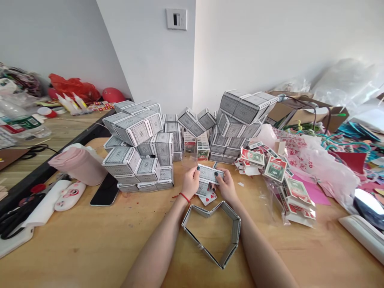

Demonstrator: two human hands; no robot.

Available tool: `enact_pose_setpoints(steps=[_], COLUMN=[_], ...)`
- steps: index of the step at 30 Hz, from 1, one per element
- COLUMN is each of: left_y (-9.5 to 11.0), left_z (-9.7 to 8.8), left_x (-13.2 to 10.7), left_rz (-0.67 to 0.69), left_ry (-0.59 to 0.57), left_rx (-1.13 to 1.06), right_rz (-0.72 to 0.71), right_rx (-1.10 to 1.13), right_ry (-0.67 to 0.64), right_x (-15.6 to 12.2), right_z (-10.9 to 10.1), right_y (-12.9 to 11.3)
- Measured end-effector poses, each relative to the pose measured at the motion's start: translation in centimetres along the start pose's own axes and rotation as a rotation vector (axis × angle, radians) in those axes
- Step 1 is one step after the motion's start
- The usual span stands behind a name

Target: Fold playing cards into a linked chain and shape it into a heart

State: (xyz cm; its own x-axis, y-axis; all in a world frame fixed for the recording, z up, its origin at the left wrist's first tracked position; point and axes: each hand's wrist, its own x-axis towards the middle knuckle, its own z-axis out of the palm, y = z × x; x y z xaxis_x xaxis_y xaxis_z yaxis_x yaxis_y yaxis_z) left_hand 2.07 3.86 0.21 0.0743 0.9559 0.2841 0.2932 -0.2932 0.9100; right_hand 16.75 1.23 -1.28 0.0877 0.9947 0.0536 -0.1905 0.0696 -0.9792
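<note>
A playing card with a grey patterned back lies level between my two hands. My left hand pinches its left end, a red cord around the wrist. My right hand grips the other end, thumb on top. Just below the held card are more playing cards, one face up with red hearts; whether they touch my fingers I cannot tell. Between my forearms a heart-shaped frame of folded cards stands on the table. Beyond my hands rise stacks of card-covered blocks on the left and card-covered blocks on the right.
Opened card boxes and plastic wrap lie right of my hands on the wooden table. At left are a phone, a pink roll and a white power strip. A white case sits at the right edge.
</note>
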Motion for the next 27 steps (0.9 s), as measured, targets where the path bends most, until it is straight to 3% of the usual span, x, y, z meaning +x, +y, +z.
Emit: enact_pose_setpoints(steps=[8,18,24,27], left_y=[-0.5,-0.2,-0.6,-0.5], left_z=[0.4,-0.1,-1.3,-1.7], left_x=[-0.1,0.4,1.3,1.3], left_rz=[0.003,-0.059,-0.083,-0.086], left_ry=[-0.006,-0.025,0.114,0.161], left_rx=[-0.025,-0.201,-0.364,-0.372], right_rz=[0.034,0.049,0.010,-0.044], right_rx=[-0.037,0.243,-0.078,-0.316], right_ry=[0.037,0.012,0.073,-0.026], right_x=[-0.2,-0.2,0.2,0.0], right_z=[0.1,0.3,-0.7,-0.4], right_y=[-0.1,-1.0,-0.5,-0.3])
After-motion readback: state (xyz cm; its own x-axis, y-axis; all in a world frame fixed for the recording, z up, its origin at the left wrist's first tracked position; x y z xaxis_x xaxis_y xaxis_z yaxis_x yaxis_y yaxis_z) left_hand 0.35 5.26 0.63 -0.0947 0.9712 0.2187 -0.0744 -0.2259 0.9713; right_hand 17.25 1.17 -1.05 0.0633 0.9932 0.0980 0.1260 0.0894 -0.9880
